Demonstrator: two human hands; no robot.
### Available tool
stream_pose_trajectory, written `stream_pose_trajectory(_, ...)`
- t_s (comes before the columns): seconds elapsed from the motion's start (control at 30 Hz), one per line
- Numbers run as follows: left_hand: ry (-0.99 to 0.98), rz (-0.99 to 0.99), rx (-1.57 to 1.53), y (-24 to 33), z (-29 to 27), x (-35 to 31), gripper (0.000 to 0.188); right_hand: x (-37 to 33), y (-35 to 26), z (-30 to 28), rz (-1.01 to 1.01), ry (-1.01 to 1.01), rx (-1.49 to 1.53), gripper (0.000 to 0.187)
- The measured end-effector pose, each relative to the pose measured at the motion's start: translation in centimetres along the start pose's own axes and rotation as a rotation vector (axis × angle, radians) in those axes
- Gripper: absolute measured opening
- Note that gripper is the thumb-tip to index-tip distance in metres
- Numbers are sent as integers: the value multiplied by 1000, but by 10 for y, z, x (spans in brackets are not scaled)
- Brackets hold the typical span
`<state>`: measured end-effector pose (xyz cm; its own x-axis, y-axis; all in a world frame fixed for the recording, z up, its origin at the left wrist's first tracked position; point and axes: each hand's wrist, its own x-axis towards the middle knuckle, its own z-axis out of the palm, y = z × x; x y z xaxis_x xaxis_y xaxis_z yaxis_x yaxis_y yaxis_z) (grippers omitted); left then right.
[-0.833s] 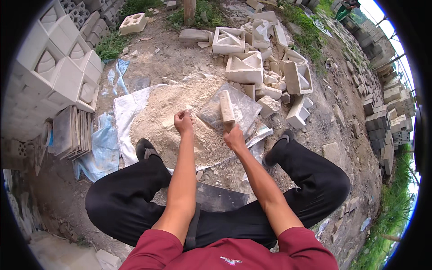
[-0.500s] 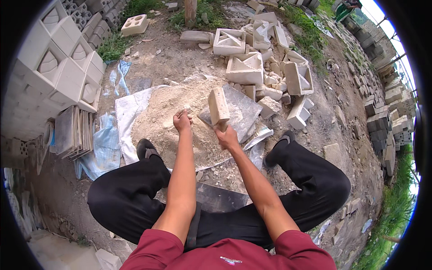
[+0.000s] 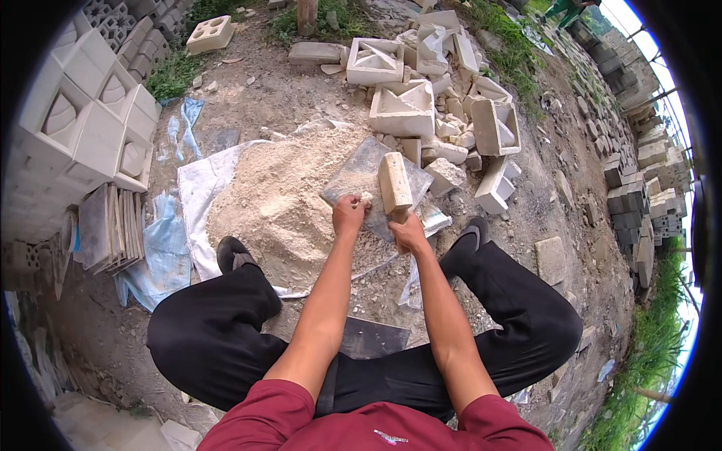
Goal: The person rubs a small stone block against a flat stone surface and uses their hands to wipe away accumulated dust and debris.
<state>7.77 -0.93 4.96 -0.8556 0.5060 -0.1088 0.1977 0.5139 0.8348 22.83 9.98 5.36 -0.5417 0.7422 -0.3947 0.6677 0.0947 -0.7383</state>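
My right hand [image 3: 408, 231] is wrapped round the handle of a wooden mallet [image 3: 395, 183], its blocky pale head raised over a flat grey plate [image 3: 352, 156]. At the plate's near left edge my left hand [image 3: 350, 215] is closed, fingertips pinched together. Whatever lies between those fingers is too small to name. Sandy powder and small crumbs cover part of the plate. Left of it spreads a heap of beige crushed material [image 3: 263, 199] on a white sheet [image 3: 197, 203].
Broken cream blocks [image 3: 402, 113] and rubble lie beyond the plate to the right. Stacked moulded blocks [image 3: 105, 113] stand at left, near leaning thin boards [image 3: 113, 225] and blue plastic [image 3: 167, 252]. Between my legs lies a dark board [image 3: 372, 338]. Someone in green [image 3: 569, 11] is far off.
My left hand has moved right, from over the powder heap to the plate's edge. The mallet and my right hand have shifted slightly right. My view has turned a little.
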Motion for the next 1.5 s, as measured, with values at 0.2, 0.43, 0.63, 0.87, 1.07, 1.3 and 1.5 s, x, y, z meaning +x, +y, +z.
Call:
stream_pose_trajectory(0.2, -17, 14, 39, 5, -10, -5, 26, 0, -30, -15, 156, -40, -27, 34)
stream_pose_trajectory(0.43, -102, 77, 124, 2, -13, 4, 21, -35, -94, -3, -66, 319, 133, 42)
stream_pose_trajectory(0.63, -189, 137, 207, 9, -23, 3, 21, -14, -47, -5, -75, 69, -300, 47)
stream_pose_trajectory(0.87, -117, 183, 185, 0, -22, 0, 21, -13, -52, 7, -63, 190, 131, 43)
stream_pose_trajectory(1.07, -162, 145, 227, 2, -20, -1, 21, -11, -45, 1, -45, -13, -124, 48)
stream_pose_trajectory(1.3, -142, 180, 262, -11, -29, -5, 21, -29, -80, 0, -172, 226, -4, 42)
stream_pose_trajectory(1.5, -197, 161, 275, 7, -22, 0, 18, -22, -48, -1, -75, 73, -252, 45)
